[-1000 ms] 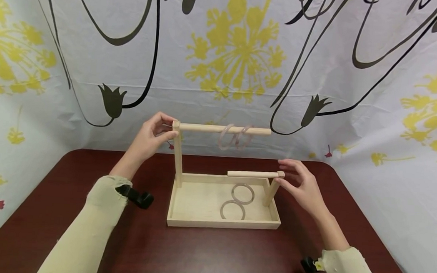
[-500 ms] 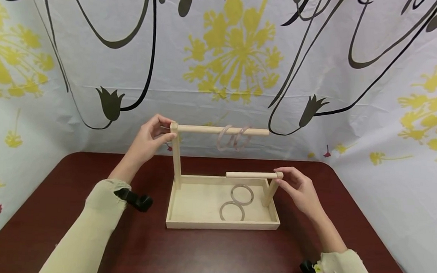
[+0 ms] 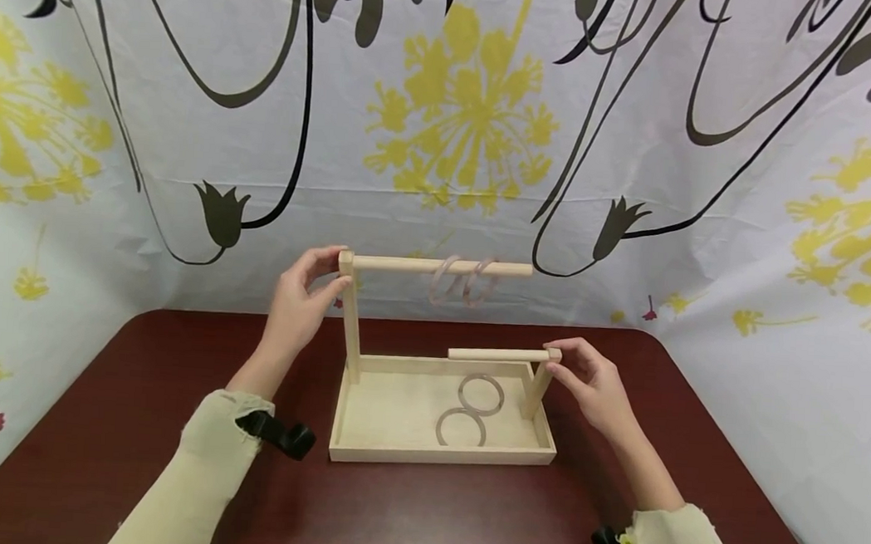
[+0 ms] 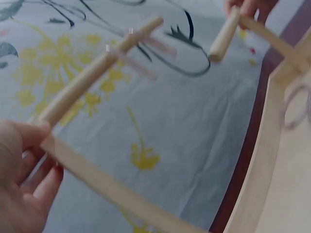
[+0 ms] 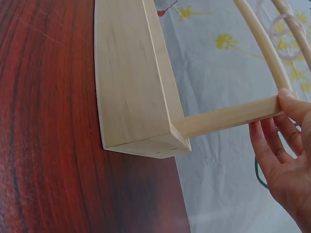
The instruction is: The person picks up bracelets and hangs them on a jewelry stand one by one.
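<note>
My left hand pinches the top of the tall post of a pale wooden rack between thumb and fingers. At the right my right hand holds the top of the short post the same way, thumb in front, fingers behind. The upper bar runs rightward from the tall post, and two thin translucent rings hang on it. A lower bar points left from the short post and carries no ring. Two more rings lie side by side in the rack's tray base.
A dark reddish-brown table bears the rack. Behind and at both sides hangs a white curtain printed with yellow flowers and dark stems. Black straps with small cameras sit on both wrists.
My right fingers have closed in from a looser spread onto the short post's top. My left forearm has swung slightly right while that hand keeps its place. The whole scene sits slightly lower in the head view.
</note>
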`<state>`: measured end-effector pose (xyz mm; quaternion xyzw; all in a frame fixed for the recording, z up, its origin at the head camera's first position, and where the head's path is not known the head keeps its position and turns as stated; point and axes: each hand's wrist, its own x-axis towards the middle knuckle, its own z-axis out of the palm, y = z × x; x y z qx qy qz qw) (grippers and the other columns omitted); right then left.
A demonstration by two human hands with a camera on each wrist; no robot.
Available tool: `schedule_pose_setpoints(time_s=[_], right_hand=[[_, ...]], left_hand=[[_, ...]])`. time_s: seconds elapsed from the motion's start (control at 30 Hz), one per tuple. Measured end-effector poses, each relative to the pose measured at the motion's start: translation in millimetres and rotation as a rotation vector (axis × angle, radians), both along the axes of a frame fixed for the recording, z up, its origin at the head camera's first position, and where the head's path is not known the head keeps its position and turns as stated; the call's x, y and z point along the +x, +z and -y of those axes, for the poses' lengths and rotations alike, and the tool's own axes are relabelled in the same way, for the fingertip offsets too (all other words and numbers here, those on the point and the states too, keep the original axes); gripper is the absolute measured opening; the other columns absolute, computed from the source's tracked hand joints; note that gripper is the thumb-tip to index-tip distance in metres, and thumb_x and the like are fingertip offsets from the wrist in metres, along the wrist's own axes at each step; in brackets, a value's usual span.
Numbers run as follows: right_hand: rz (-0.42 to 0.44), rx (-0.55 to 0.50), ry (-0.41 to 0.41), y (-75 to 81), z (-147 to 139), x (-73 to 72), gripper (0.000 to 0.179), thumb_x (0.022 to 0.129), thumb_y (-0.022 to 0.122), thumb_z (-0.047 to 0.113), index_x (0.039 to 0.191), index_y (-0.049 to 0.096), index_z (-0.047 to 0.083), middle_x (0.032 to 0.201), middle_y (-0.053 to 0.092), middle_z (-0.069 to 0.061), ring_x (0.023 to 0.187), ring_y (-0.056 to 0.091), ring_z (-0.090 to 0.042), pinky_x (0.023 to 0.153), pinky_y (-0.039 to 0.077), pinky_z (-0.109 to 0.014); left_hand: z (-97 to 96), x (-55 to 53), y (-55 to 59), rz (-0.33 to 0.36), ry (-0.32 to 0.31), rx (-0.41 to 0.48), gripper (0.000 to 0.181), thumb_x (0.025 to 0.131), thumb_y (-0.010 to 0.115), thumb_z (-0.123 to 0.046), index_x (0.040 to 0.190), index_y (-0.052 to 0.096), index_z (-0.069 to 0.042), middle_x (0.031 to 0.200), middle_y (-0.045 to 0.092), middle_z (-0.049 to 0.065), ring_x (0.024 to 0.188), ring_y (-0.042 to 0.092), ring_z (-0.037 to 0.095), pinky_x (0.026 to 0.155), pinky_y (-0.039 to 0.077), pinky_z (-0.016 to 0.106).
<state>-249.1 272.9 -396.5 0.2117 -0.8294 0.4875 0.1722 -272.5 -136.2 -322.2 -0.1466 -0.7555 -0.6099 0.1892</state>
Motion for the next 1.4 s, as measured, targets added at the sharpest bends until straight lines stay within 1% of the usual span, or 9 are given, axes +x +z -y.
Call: schedule_pose_setpoints(time_s=[0.1, 0.2, 0.47, 0.6, 0.8, 0.93, 1.07, 1.27, 1.4], right_hand=[[0.0, 0.002, -0.009, 0.2, 1, 0.6, 0.024, 0.093, 0.066, 0.001, 0.117, 0.064, -0.002, 0.105, 0.068, 0.004, 0.095, 0.061, 0.009, 0.082, 0.05, -0.008], [-0.001, 0.001, -0.015, 0.2, 1, 1.6, 0.024, 0.094, 0.066, 0.002, 0.117, 0.064, 0.0, 0.107, 0.065, 0.015, 0.097, 0.061, 0.01, 0.083, 0.05, -0.007], [-0.009, -0.014, -0.001, -0.8, 3, 2.2, 0.024, 0.094, 0.065, 0.001, 0.118, 0.064, -0.002, 0.108, 0.064, 0.017, 0.098, 0.06, 0.009, 0.085, 0.049, -0.007], [-0.012, -0.013, -0.007, -1.1, 3, 2.3, 0.024, 0.094, 0.065, 0.001, 0.118, 0.063, -0.002, 0.108, 0.064, 0.014, 0.098, 0.06, 0.009, 0.084, 0.049, -0.007], [-0.021, -0.015, -0.012, -0.6, 4, 2.7, 0.025, 0.094, 0.065, 0.0, 0.118, 0.064, 0.0, 0.106, 0.066, 0.006, 0.097, 0.06, 0.009, 0.083, 0.049, -0.007], [-0.014, -0.01, -0.011, 0.0, 4, 3.5, 0.025, 0.094, 0.065, 0.0, 0.119, 0.064, 0.001, 0.107, 0.065, 0.006, 0.097, 0.06, 0.009, 0.083, 0.049, -0.007], [-0.001, -0.002, -0.017, 0.8, 3, 4.5, 0.025, 0.095, 0.065, 0.002, 0.12, 0.063, 0.0, 0.109, 0.065, 0.007, 0.098, 0.06, 0.01, 0.083, 0.049, -0.007], [0.008, 0.016, -0.031, 2.3, 4, 5.7, 0.026, 0.095, 0.065, 0.003, 0.121, 0.062, 0.0, 0.112, 0.066, -0.001, 0.099, 0.059, 0.01, 0.084, 0.048, -0.007], [0.007, 0.017, -0.03, 2.6, 5, 5.8, 0.026, 0.095, 0.065, 0.003, 0.121, 0.063, 0.002, 0.111, 0.065, 0.004, 0.099, 0.059, 0.01, 0.084, 0.048, -0.007]], left_hand=[[-5.7, 11.3, -0.3, 0.032, -0.001, 0.016, 0.054, 0.096, 0.064, -0.004, 0.147, 0.047, -0.007, 0.144, 0.052, 0.015, 0.132, 0.052, 0.022, 0.1, 0.052, 0.023], [-12.1, 21.1, -2.1, 0.06, -0.024, 0.023, 0.065, 0.096, 0.064, -0.005, 0.154, 0.036, -0.011, 0.154, 0.04, 0.014, 0.144, 0.04, 0.026, 0.117, 0.038, 0.033], [-20.6, 42.0, -8.8, 0.121, -0.018, 0.04, 0.072, 0.097, 0.064, -0.011, 0.158, 0.026, -0.019, 0.162, 0.025, 0.009, 0.152, 0.024, 0.024, 0.123, 0.028, 0.04], [-22.1, 49.3, -11.6, 0.125, -0.004, 0.073, 0.069, 0.097, 0.064, -0.009, 0.157, 0.03, -0.02, 0.159, 0.023, 0.01, 0.151, 0.024, 0.027, 0.123, 0.028, 0.041], [-25.3, 55.3, -20.8, 0.09, 0.028, 0.152, 0.053, 0.097, 0.062, -0.004, 0.147, 0.046, -0.011, 0.145, 0.038, 0.013, 0.136, 0.042, 0.026, 0.117, 0.038, 0.04], [-28.1, 57.1, -29.4, 0.093, -0.015, 0.158, 0.047, 0.098, 0.06, -0.003, 0.144, 0.048, -0.006, 0.141, 0.051, 0.012, 0.13, 0.05, 0.021, 0.11, 0.045, 0.025], [-31.7, 55.5, -39.3, 0.116, -0.078, 0.149, 0.044, 0.099, 0.059, -0.004, 0.142, 0.05, -0.006, 0.142, 0.054, 0.012, 0.129, 0.053, 0.018, 0.102, 0.046, 0.014], [-40.1, 53.4, -54.7, 0.188, -0.174, 0.133, 0.043, 0.098, 0.06, -0.003, 0.141, 0.051, -0.003, 0.145, 0.052, 0.015, 0.134, 0.051, 0.031, 0.099, 0.05, 0.018], [-46.9, 52.5, -68.1, 0.249, -0.231, 0.101, 0.043, 0.098, 0.061, -0.005, 0.14, 0.052, -0.003, 0.145, 0.053, 0.014, 0.136, 0.05, 0.033, 0.101, 0.051, 0.025]])
